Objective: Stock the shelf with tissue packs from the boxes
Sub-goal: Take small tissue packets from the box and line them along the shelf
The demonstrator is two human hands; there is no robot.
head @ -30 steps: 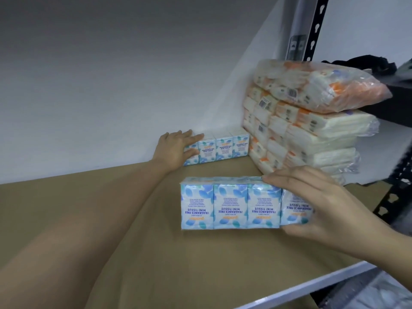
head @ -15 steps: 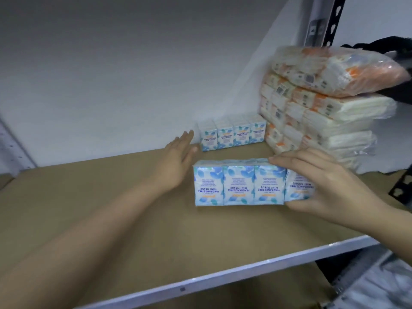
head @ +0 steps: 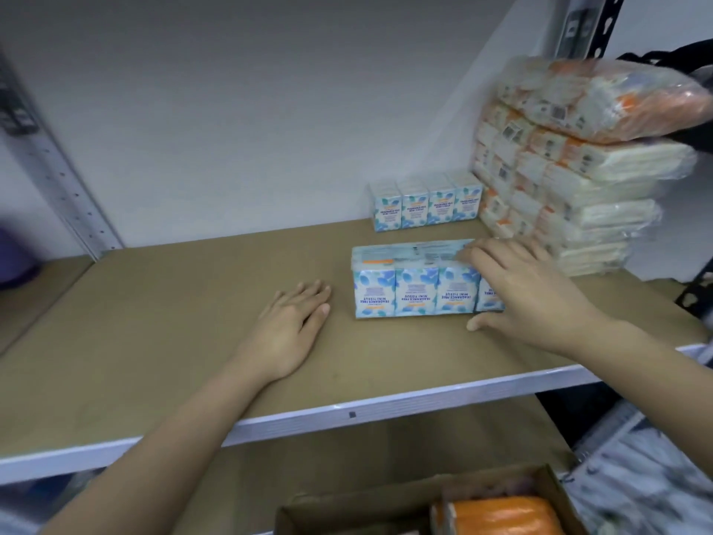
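Upside-down lettering reading "FRAGRANCE FREE MINI TISSUE" runs across the blue tissue pack point(head: 414, 289) under my right-hand fingers point(head: 497, 260); barcodes beyond are unreadable.

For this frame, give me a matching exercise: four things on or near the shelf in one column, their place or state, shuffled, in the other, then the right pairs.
Things
1. left hand
2. right hand
3. back row of blue tissue packs
4. cardboard box

Places or states
A. against the rear wall
B. below the shelf edge, orange packs inside
C. flat on the shelf board, holding nothing
D. gripping the front row of blue tissue packs

Pairs: 1-C, 2-D, 3-A, 4-B
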